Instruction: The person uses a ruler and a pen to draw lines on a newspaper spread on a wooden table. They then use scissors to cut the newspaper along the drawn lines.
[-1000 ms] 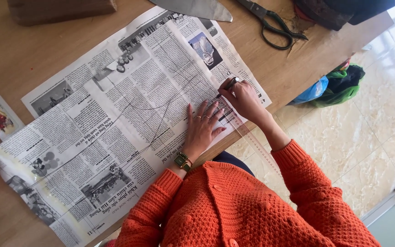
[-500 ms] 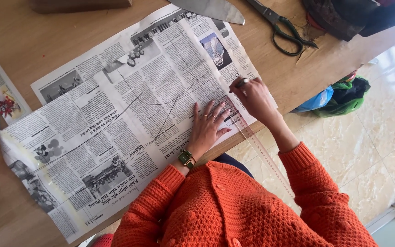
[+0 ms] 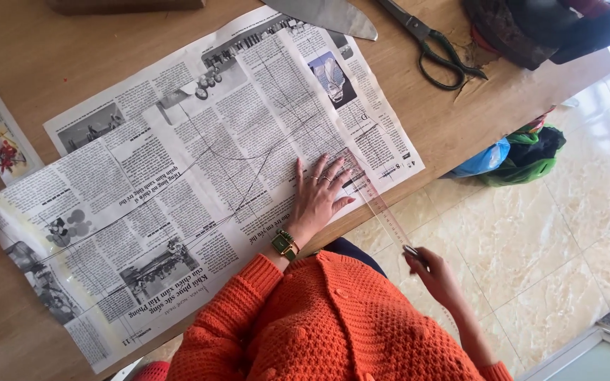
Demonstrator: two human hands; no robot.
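On newspaper [image 3: 178, 183], left hand [image 3: 319, 197] flat; right hand [image 3: 432, 271] gripping ruler [image 3: 383, 208].

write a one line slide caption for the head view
Left hand pressed flat on a pencil-marked newspaper atop a wooden table, right hand holding a clear ruler, scissors nearby.

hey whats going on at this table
A person in an orange knitted sweater leans over a wooden table with a newspaper sheet spread on it, curved and straight lines drawn across it. The left hand lies flat on the paper, pinning a clear ruler that sticks out past the table edge. The right hand grips the ruler's outer end. Scissors lie at the table's far side.
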